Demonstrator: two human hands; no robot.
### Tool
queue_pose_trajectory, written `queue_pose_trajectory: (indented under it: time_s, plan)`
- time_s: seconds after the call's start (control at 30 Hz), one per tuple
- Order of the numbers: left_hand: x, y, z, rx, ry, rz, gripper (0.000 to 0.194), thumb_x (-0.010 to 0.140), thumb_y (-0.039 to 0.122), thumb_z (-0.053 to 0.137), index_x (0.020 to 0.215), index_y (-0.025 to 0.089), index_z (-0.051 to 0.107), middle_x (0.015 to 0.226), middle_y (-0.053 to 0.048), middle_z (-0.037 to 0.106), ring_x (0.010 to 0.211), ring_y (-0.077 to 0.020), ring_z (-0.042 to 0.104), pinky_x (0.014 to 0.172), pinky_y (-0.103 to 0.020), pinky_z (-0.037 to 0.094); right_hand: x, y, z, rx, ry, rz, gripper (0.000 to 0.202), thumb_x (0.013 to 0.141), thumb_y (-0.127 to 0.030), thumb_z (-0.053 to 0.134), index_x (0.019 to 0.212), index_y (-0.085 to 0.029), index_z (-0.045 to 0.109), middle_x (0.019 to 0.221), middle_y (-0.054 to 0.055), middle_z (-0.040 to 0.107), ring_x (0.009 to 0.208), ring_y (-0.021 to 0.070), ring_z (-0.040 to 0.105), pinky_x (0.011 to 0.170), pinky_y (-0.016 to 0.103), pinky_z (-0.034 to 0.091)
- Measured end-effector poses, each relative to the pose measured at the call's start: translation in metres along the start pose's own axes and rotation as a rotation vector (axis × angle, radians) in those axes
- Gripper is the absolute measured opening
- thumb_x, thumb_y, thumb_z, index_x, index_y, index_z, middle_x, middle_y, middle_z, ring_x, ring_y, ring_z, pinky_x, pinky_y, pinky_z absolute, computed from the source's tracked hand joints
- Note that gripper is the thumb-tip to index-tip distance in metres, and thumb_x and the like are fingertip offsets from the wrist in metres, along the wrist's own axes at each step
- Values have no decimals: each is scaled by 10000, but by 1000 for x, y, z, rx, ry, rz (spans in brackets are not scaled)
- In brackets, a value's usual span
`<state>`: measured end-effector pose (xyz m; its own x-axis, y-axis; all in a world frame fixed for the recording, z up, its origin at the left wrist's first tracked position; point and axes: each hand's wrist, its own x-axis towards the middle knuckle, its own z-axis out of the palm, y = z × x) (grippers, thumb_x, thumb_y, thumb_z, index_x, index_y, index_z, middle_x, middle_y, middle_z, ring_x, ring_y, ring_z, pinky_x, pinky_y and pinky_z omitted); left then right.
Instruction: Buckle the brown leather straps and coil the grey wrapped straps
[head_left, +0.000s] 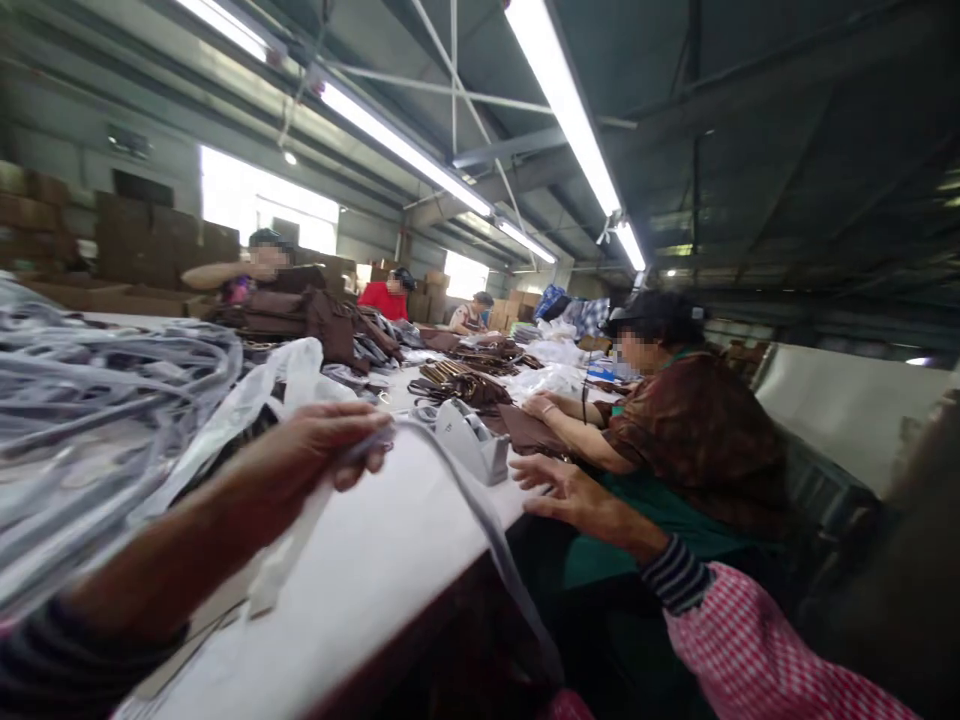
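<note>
One long white table (360, 600) runs far back. A big, messy heap of gray strips (112, 400) lies on its left side. On the right sits a person in a brown top (697, 430), arms reaching over brown cloth (529, 432). Farther back on the left is a pile of brown bags or cloth (330, 325). One long gray strip (480, 505) hangs from the left hand (330, 440) and drops past the table's edge. Its thumb and fingers pinch the strip tight. The right hand (574, 495) is open, fingers apart, near a gray tape holder (472, 440).
</note>
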<state>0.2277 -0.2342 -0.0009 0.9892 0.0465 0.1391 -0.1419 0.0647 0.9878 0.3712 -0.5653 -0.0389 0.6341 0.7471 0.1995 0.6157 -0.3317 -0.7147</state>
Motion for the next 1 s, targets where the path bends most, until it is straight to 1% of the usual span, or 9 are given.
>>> queue_pose_trajectory:
  time_s: [0.1, 0.17, 0.23, 0.37, 0.5, 0.67, 0.77, 0.9, 1.0]
  plan:
    - [-3, -20, 32, -8, -87, -85, 395, 799, 495, 779, 731, 139, 622, 562, -29, 658, 380, -54, 421, 395, -199, 212, 23, -55, 46, -58, 93, -280, 717, 851, -419, 811, 1473, -253, 496, 1396, 107, 617, 1249, 263, 587, 960, 388, 513]
    - [-2, -27, 46, 0, -98, -89, 426, 777, 541, 763, 713, 144, 620, 545, -37, 660, 381, -69, 442, 406, -212, 210, 33, -80, 66, -133, 92, -386, 517, 927, -361, 744, 1398, -246, 561, 1294, 87, 679, 1169, 245, 633, 958, 369, 504]
    - [0, -26, 46, 15, -57, -41, 422, 773, 537, 758, 709, 143, 620, 551, -34, 663, 389, -68, 449, 411, -213, 205, 38, -89, 77, -229, 129, -425, 267, 1017, -277, 602, 1276, -225, 635, 1150, 79, 729, 1056, 233, 677, 915, 352, 509]
    - [3, -22, 31, 24, -127, -67, 426, 785, 558, 749, 756, 151, 624, 620, -55, 720, 383, -73, 486, 386, -216, 156, 42, -74, 77, -372, 271, -478, 243, 1058, -210, 461, 1177, -194, 672, 1024, 102, 743, 934, 240, 708, 813, 335, 536]
    - [8, -30, 27, -14, -237, -122, 478, 794, 602, 734, 796, 129, 667, 580, -66, 709, 375, -78, 489, 389, -210, 205, 46, -55, 66, -583, 397, -646, 264, 1069, -198, 435, 1197, -148, 660, 971, 132, 737, 883, 257, 711, 767, 345, 551]
    - [9, -38, 31, -44, -256, -103, 468, 836, 577, 707, 830, 109, 693, 620, -79, 717, 391, -78, 493, 377, -206, 207, 49, -56, 61, -815, 370, -787, 289, 1058, -113, 390, 1215, -113, 633, 943, 127, 735, 854, 249, 702, 754, 349, 553]
    - [10, -41, 33, -59, -234, -110, 450, 820, 561, 728, 802, 114, 672, 637, -90, 722, 405, -87, 506, 397, -205, 275, 52, -62, 65, -901, 346, -862, 279, 1055, -97, 388, 1194, -94, 630, 949, 133, 738, 848, 254, 695, 747, 360, 550]
    - [12, -44, 35, -96, -140, -55, 431, 779, 535, 767, 715, 136, 618, 517, -12, 619, 378, -61, 417, 405, -202, 238, 61, -60, 74, -880, 336, -783, 240, 1059, -121, 415, 1149, -109, 638, 909, 116, 723, 826, 241, 692, 747, 343, 541]
    - [11, -39, 35, -90, -84, 2, 434, 777, 526, 767, 666, 150, 580, 456, 47, 508, 375, -39, 321, 399, -203, 172, 61, -35, 77, -770, 336, -621, 233, 1081, -197, 424, 1094, -148, 652, 880, 91, 720, 810, 219, 704, 738, 308, 531]
